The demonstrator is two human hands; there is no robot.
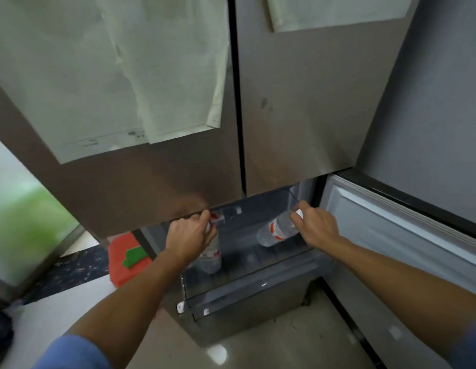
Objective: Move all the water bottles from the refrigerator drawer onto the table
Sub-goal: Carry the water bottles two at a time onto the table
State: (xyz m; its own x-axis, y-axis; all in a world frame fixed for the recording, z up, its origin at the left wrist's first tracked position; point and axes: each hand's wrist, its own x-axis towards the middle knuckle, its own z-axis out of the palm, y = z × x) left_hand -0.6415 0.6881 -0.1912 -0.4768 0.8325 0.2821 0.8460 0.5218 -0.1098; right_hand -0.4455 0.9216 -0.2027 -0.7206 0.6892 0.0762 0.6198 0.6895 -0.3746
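Left hand (190, 239) clamped on neck of upright bottle (211, 258). Right hand (315, 227) clamped on cap end of tilted bottle (275, 231), base pointing down-left. Both inside clear refrigerator drawer (247, 291). Third bottle (228, 213) lies behind left hand. Glossy tile floor (271, 347) below.

Clear red-labelled bottles (275, 230) (211, 255) tilted inside pulled-out transparent drawer (247, 286), third (228, 213) behind

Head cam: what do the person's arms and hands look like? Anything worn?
Both forearms are bare. A blue sleeve cuff shows at the bottom edge on the left arm, and a sliver of blue on the right arm. The left hand and right hand are bare: no gloves, watch or rings visible.
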